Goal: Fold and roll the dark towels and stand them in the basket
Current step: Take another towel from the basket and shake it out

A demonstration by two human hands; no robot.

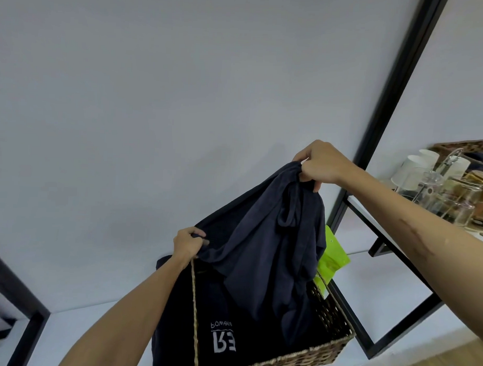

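Note:
A dark navy towel hangs unfolded above a woven basket. My right hand grips a bunched corner of it high up. My left hand pinches another edge lower down, at the basket's left rim. The towel's lower end droops into the basket. Another dark towel with white lettering lies in the basket and spills over its left side.
The basket stands on a white shelf inside a black metal frame. A lime-green pouch sits behind the basket. To the right a shelf holds glass jars and white cups.

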